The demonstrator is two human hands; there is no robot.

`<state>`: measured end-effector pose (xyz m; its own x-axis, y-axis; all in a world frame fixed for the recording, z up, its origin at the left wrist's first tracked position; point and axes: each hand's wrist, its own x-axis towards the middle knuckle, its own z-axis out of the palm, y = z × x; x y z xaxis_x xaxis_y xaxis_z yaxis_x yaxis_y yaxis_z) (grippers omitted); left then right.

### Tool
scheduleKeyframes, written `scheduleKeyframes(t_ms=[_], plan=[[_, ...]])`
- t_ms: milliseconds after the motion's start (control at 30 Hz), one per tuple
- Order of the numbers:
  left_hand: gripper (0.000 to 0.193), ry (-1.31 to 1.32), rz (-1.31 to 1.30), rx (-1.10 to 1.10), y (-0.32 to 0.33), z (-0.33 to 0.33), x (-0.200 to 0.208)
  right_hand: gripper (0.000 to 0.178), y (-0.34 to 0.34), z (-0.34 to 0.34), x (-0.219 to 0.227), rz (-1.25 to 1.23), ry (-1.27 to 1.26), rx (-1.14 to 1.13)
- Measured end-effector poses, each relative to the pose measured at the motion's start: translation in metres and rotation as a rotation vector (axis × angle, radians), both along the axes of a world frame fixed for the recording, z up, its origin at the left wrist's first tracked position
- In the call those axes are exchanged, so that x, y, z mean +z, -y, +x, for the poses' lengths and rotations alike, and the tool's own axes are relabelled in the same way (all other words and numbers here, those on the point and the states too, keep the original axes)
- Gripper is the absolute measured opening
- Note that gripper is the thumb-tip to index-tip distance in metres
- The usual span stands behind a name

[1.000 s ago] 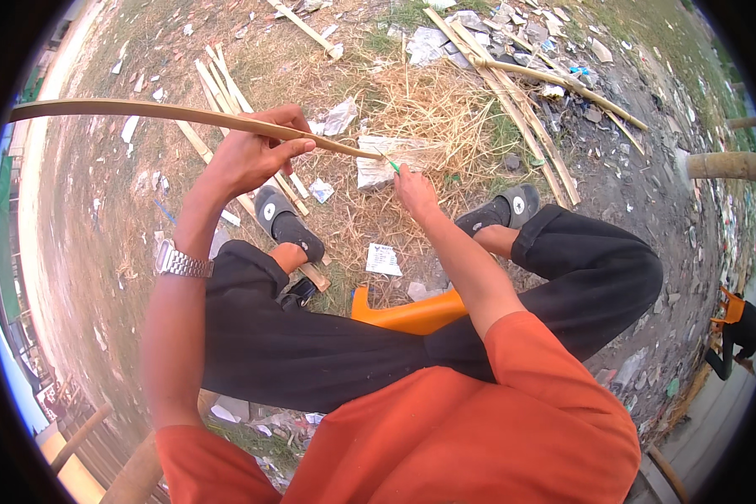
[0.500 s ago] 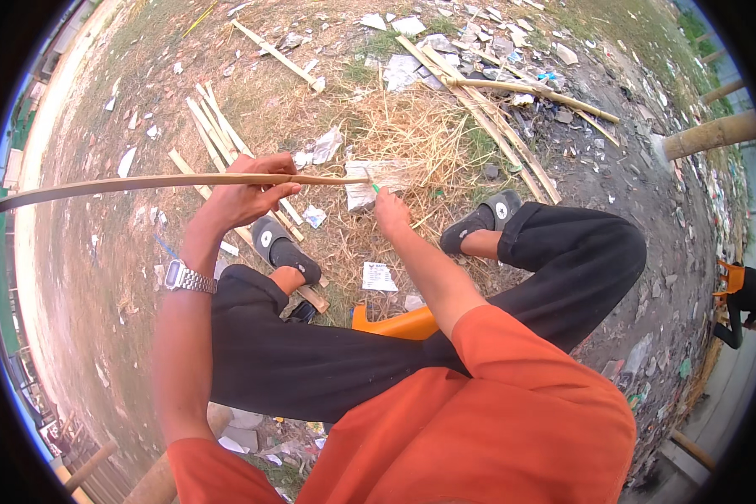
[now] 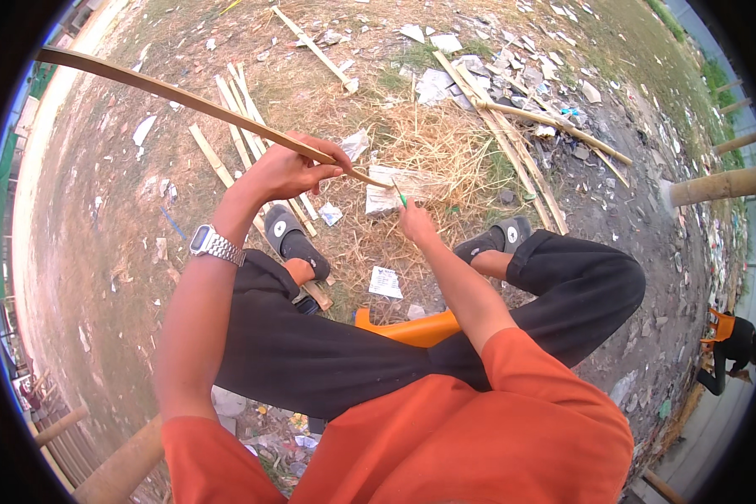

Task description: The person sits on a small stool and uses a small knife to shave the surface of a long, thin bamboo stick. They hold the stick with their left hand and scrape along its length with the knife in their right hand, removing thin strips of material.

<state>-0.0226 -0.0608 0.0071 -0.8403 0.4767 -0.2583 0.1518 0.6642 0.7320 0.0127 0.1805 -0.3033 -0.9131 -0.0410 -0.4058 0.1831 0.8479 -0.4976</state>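
Observation:
A long, narrow bamboo strip [image 3: 185, 99] slants from the far left down toward the middle. My left hand [image 3: 290, 170] is closed around it close to its near end. My right hand [image 3: 417, 223] is closed on the green handle of a small knife [image 3: 402, 200]. The thin blade is at the strip's end; whether it touches cannot be made out. Beneath lies a pale, flat block [image 3: 381, 198], with straw-coloured shavings [image 3: 445, 160] heaped around it between my feet.
Cut bamboo strips lie at the left [image 3: 214, 160], at the far side [image 3: 311, 46] and at the right [image 3: 512, 147]. Paper scraps and rubble are strewn about. An orange plastic seat [image 3: 420, 329] shows under my legs. A bamboo post [image 3: 722, 185] and another person [image 3: 737, 346] are at the right.
The strip has tilted, its far end now higher in the picture. My left hand has moved right along with it, and the knife has shifted slightly right and down. The view has shifted a little.

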Motion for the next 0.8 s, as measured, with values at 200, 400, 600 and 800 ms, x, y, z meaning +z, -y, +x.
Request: scheduleKeyframes(t_ms=[200,400,600,800], plan=[[0.014,0.042,0.075,0.2,0.014,0.003,-0.014,0.036,-0.01,0.029,-0.01,0.065,0.007,0.003],[0.017,0.017,0.08,0.295,0.012,0.001,-0.015,0.04,-0.046,0.059,-0.013,0.154,0.339,0.204],[0.037,-0.148,0.061,0.439,-0.009,-0.003,-0.023,0.037,-0.013,0.044,0.067,-0.136,0.056,-0.282],[0.043,-0.448,-0.12,0.412,-0.019,-0.001,-0.033,0.035,0.031,0.022,0.058,-0.294,-0.021,-0.277]])
